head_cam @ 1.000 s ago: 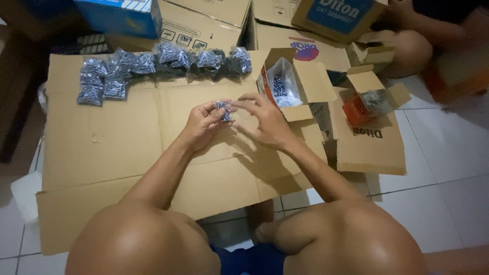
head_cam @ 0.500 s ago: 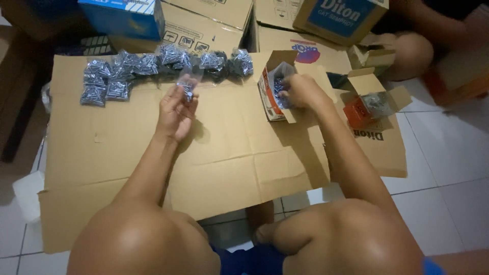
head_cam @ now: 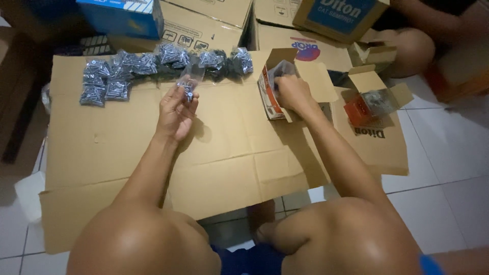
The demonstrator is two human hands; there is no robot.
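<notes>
Looking down from the head camera, the left hand (head_cam: 175,113) is closed around a small clear bag of dark screws (head_cam: 186,86), pinched between thumb and fingertips and raised just above the flattened cardboard sheet (head_cam: 224,153) that covers the tiled floor (head_cam: 448,163). This bag sits just in front of a row of filled screw bags (head_cam: 153,69) lying along the sheet's far edge. The right hand (head_cam: 293,94) reaches into an open small carton (head_cam: 275,86) with a red-and-white side, its fingers curled inside on the clear plastic liner, so the grip itself is hidden and I cannot tell whether it holds anything. Further right stands a second open carton (head_cam: 372,99) with an orange side. Larger boxes (head_cam: 209,25) line the far side, and another person's knee (head_cam: 412,48) shows at the upper right.
</notes>
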